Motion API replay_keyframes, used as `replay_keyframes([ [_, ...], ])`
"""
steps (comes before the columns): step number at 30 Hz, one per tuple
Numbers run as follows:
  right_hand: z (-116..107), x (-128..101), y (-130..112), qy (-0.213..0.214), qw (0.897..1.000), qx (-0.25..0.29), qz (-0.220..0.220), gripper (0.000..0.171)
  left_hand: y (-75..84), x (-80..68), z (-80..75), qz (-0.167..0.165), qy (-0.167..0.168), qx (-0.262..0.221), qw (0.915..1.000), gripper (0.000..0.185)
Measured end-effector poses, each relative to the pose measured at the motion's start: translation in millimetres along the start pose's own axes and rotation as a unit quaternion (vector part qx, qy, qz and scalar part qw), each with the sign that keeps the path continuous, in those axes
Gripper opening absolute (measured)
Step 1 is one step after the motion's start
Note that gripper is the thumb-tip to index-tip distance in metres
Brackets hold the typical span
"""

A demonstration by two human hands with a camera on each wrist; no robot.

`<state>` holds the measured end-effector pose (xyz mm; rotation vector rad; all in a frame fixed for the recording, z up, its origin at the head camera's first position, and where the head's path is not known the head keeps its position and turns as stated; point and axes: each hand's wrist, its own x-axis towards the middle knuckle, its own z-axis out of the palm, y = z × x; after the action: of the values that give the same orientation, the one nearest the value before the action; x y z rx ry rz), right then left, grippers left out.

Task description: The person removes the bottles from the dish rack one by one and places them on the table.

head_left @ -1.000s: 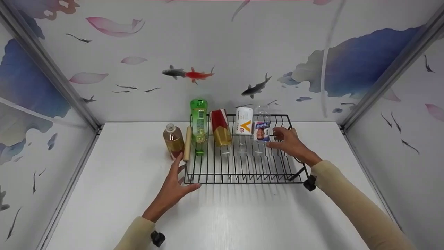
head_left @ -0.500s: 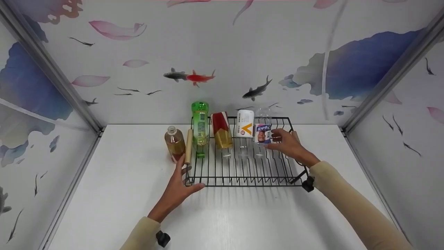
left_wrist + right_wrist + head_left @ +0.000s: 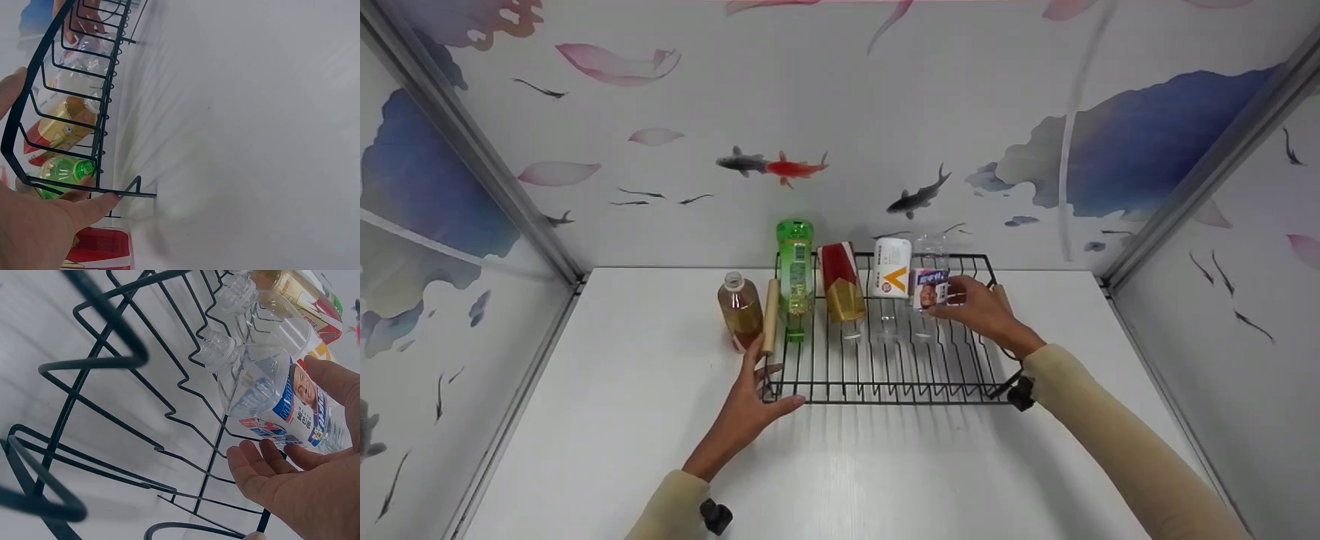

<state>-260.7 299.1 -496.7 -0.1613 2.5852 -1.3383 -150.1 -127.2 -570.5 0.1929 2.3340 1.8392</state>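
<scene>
An amber bottle (image 3: pixel 739 311) was stood on the white table (image 3: pixel 607 420), just left of the black wire rack (image 3: pixel 885 375). The rack's front left corner was touched by the left hand (image 3: pixel 746 409), fingers spread. 4 bottles were laid inside; the rightmost clear bottle (image 3: pixel 930 289) was touched by the right hand (image 3: pixel 979 309), thumb and loosely straight fingers around its label

The left hand (image 3: pixel 34 225) is cut off by the left-wrist view's edge.

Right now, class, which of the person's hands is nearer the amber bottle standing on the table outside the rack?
Left. The left hand lies just in front of the amber bottle, by the wire rack's near-left corner; the right hand is across the rack at the clear bottle.
</scene>
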Motion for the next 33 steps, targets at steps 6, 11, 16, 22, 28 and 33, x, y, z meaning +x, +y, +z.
replay_keyframes([
  [6, 3, 3, 4, 0.002, 1.000, 0.001, 0.004, 0.083, -1.6, -2.0, 0.2, -0.001, -0.002, -0.011, 0.9999, 0.122],
  [11, 3, 5, 7, 0.000, 1.000, 0.004, 0.003, 0.080, -2.0, -1.1, 2.1, -0.001, -0.005, -0.016, 0.9999, 0.123],
  [16, 2, 7, 8, -0.019, 0.999, 0.029, 0.015, 0.077, -2.6, -1.0, 3.4, 0.003, -0.006, -0.010, 0.9999, 0.123],
  [22, 2, 10, 11, -0.035, 0.997, 0.057, 0.041, 0.078, -3.3, -0.8, 3.2, 0.002, -0.005, -0.012, 0.9999, 0.123],
  [28, 2, 10, 13, -0.055, 0.993, 0.072, 0.069, 0.082, -5.4, 0.0, 2.7, 0.003, -0.013, -0.025, 0.9996, 0.123],
  [33, 4, 14, 12, -0.070, 0.992, 0.074, 0.069, 0.076, -5.1, 0.2, 0.5, 0.003, -0.007, -0.020, 0.9998, 0.122],
])
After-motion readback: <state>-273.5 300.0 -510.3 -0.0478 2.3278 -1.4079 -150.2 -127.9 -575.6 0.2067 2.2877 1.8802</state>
